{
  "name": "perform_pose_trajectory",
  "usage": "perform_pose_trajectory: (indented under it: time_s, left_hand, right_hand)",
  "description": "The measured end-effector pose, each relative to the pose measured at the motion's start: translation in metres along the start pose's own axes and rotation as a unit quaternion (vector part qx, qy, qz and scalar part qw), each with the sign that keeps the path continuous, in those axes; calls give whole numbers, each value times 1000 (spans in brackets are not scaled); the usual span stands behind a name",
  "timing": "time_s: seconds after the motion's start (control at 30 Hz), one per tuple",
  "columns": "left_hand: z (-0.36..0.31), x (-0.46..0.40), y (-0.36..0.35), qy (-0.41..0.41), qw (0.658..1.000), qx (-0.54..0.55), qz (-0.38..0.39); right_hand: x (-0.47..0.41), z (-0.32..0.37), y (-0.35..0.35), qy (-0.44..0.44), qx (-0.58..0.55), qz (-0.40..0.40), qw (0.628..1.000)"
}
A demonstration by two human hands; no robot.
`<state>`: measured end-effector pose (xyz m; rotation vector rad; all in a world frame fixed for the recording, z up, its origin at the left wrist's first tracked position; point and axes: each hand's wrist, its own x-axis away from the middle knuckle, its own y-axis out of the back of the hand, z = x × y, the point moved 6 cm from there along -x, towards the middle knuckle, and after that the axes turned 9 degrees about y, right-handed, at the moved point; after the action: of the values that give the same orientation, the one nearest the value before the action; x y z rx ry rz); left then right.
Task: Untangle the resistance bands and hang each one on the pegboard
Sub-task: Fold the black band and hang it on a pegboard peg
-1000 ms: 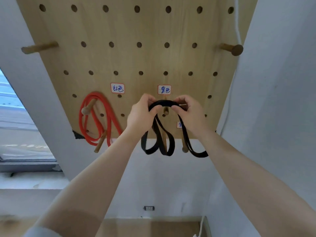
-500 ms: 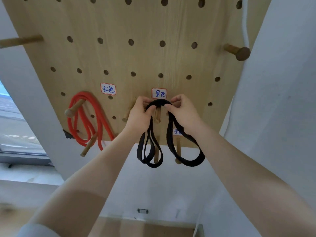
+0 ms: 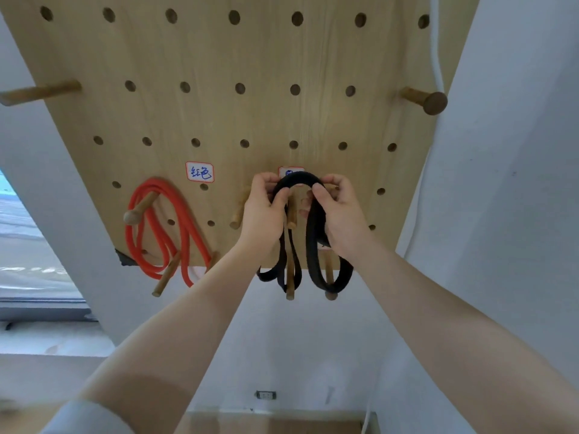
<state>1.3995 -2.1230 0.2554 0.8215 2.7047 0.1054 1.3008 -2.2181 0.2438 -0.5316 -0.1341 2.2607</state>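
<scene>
A wooden pegboard fills the upper view. A red resistance band hangs on a peg at its lower left, under a red-lettered label. My left hand and my right hand both pinch a black resistance band folded in loops. Its arched top sits just above a short peg between my hands and covers part of a second label. The black loops hang down past the board's lower edge.
Long pegs stick out at the upper left and upper right. More pegs line the board's bottom edge. White walls stand on both sides, a window at the left, a wall socket low down.
Both hands have lifted the black band's arch a little, so that it now covers part of the label above the peg. The camera view has shifted slightly.
</scene>
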Motion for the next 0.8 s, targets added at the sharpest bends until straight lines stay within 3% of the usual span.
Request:
perform_pose_trajectory:
  time_s: [0.13,0.27,0.4,0.5,0.7,0.8]
  left_hand:
    - [10,2,2,15,999,39,-3]
    - [27,11,4,8,999,-26,39]
    - [23,14,5,-17,997,-70,39]
    - [31,18,2,-22,992,-99,79]
    - [58,17,-4,111,984,-68,120]
    - [65,25,-7,190,965,52,170]
  right_hand:
    - [14,-10,-10,-69,-124,-44,989]
    - [29,-20,3,-36,60,-21,997]
    - [20,-8,9,31,97,-45,994]
    - [22,-18,8,21,116,-28,993]
    - [33,-40,5,-3,107,12,994]
    - [36,-35,12,19,181,53,982]
